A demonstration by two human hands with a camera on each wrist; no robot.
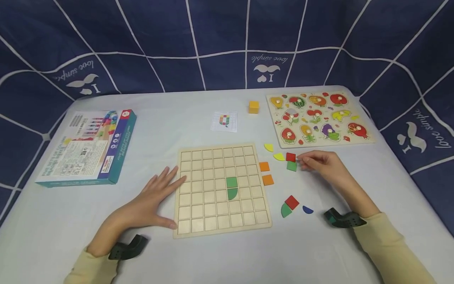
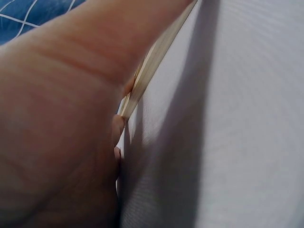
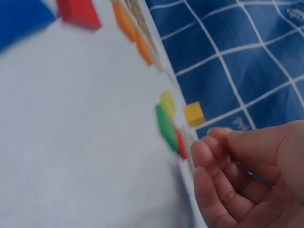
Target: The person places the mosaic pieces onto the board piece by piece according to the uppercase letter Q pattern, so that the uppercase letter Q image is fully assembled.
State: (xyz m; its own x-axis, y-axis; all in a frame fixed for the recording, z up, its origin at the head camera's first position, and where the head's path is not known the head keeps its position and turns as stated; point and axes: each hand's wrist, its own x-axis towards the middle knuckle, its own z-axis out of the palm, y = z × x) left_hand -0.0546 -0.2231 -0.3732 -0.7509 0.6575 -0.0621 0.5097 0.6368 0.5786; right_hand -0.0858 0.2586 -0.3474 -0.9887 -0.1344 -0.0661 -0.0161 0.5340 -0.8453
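My left hand (image 1: 147, 205) is spread at the left edge of a wooden grid board (image 1: 198, 211), its thumb and fingertips at the rim. On the board a green square tile (image 1: 231, 182) sits directly above a green quarter-circle tile (image 1: 232, 194). To the right of the board, my right hand (image 1: 324, 163) hovers with loosely bent fingers beside a red square tile (image 1: 291, 157) and a green square tile (image 1: 292, 166). The right wrist view shows nothing between the thumb and fingers (image 3: 221, 183). In the left wrist view, the palm (image 2: 57, 133) hides most of the board.
Two orange squares (image 1: 267, 180), two yellow pieces (image 1: 279, 157), a red square (image 1: 292, 202), a green quarter-circle (image 1: 286, 211) and a blue half-circle (image 1: 307, 210) lie right. Behind are a pattern card (image 1: 230, 123), yellow cube (image 1: 253, 107) and fruit puzzle (image 1: 305, 114); a box (image 1: 85, 150) lies left.
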